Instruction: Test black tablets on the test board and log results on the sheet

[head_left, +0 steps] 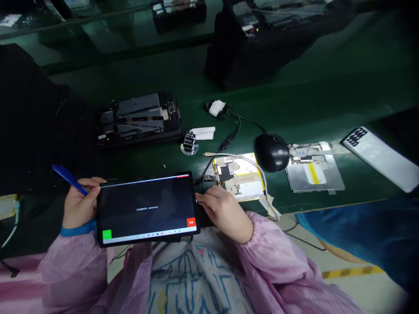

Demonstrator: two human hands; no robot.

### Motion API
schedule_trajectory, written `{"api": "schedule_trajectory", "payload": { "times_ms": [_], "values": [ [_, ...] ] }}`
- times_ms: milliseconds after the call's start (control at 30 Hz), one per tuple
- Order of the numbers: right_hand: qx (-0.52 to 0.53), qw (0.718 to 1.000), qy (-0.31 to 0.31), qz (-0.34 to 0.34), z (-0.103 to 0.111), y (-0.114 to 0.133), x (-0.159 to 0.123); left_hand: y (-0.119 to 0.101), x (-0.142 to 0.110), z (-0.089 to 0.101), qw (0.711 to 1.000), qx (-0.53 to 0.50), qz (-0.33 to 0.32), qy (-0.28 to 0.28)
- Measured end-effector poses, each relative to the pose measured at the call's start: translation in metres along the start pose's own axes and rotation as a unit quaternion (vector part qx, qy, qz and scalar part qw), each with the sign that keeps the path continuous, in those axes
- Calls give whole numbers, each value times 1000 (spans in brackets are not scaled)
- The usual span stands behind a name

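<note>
A tablet with a lit, mostly black screen is held in front of my body. One green and one red button show in its lower corners. My left hand grips its left edge, with a blue pen also between the fingers and sticking up to the left. At the tablet's right edge, my right hand pinches a small cable plug that is mostly hidden by the fingers. Just beyond this hand lies a yellow-edged board assembly, with a white cable across it.
A black mouse sits beside a silver tablet inner part. Farther back are a stack of opened black tablets, a small tally counter and a coiled black cable. A white phone-like slab lies at right.
</note>
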State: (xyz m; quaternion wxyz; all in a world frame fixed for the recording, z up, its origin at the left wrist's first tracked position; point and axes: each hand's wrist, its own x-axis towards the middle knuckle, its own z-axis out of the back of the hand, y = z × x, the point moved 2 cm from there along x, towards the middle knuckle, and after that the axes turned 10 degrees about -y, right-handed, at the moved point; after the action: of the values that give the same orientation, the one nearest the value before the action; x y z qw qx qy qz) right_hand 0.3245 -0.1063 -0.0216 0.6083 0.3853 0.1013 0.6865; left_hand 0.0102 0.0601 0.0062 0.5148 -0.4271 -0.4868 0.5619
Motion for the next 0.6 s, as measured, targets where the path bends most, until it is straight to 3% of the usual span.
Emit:
{"api": "schedule_trajectory", "payload": {
  "times_ms": [133,267,333,433,600],
  "values": [
    [-9,1000,3,7,-3,3,0,9,4,9,1000,23,-18,11],
    [-1,999,-33,6,-5,6,-6,17,0,18,998,45,-38,28],
    [12,998,-56,34,-6,6,-8,19,-4,22,998,51,-41,26],
    [16,993,-64,98,-6,6,-10,24,-11,23,997,18,-7,68],
    [-4,977,-58,204,-4,0,-20,29,-20,25,998,6,6,61]
  ]
}}
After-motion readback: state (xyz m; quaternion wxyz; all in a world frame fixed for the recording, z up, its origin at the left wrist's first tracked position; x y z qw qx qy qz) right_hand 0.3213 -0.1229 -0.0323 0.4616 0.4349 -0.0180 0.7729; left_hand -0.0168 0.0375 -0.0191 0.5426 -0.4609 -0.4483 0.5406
